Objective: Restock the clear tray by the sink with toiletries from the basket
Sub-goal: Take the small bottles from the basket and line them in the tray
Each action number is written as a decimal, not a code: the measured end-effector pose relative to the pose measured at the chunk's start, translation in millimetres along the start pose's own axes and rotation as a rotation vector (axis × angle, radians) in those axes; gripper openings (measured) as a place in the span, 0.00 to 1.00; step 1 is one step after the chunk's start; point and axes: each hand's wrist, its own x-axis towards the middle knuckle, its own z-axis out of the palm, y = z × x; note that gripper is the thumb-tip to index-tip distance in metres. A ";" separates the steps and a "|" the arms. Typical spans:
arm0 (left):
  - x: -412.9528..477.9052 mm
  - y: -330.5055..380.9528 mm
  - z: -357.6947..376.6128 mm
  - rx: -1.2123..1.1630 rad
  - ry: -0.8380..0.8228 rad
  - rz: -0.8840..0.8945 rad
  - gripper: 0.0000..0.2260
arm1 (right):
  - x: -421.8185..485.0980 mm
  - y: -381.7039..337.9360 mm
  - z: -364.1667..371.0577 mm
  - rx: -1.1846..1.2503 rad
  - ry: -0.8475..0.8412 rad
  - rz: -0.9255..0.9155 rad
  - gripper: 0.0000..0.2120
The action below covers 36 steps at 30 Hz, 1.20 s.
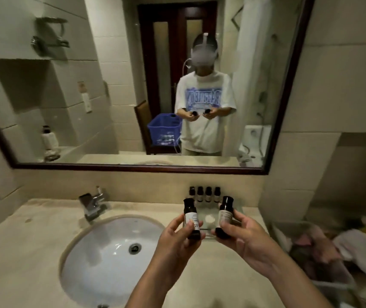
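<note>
Fingers of left hand [175, 236] grip one dark cylindrical bottle [190, 213], right hand [244, 234] another bottle [225, 213], above clear tray [206, 210].

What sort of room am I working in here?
Probably a hotel bathroom: an oval sink with a chrome tap, a wide mirror above it, and a row of small toiletry bottles by the wall.

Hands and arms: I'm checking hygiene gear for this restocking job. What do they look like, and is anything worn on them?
The left hand and right hand are bare: no gloves, and no rings, watch or wristband that I can see. The left forearm and right forearm are uncovered down to the frame's edge. The mirror shows a white short-sleeved T-shirt with a blue print.
</note>
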 end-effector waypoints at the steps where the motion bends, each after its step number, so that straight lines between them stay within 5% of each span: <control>1: 12.8 -3.1 0.4 0.009 -0.010 -0.028 0.18 | 8.2 1.4 -8.8 0.017 0.031 0.005 0.24; 9: 119.4 -5.2 -22.5 0.122 -0.117 -0.233 0.10 | 83.0 15.3 -37.9 0.247 0.254 0.046 0.26; 14: 188.9 0.6 -37.7 0.124 -0.196 -0.336 0.06 | 134.6 21.6 -47.7 0.243 0.350 0.050 0.56; 18: 230.4 -8.0 -43.5 0.099 -0.252 -0.375 0.08 | 164.6 27.9 -73.0 0.248 0.435 0.070 0.64; 23: 273.0 -33.8 -48.8 0.284 -0.198 -0.370 0.09 | 192.2 34.0 -115.7 0.169 0.525 0.126 0.50; 27: 311.1 -54.2 -62.8 0.502 -0.016 -0.187 0.15 | 221.8 39.9 -155.0 0.031 0.544 0.184 0.40; 31: 339.8 -77.0 -85.9 0.617 0.087 -0.024 0.22 | 252.6 49.9 -194.6 -0.132 0.534 0.206 0.17; 36: 356.2 -102.4 -107.0 0.790 0.107 0.080 0.25 | 273.8 66.7 -214.6 -0.222 0.545 0.169 0.16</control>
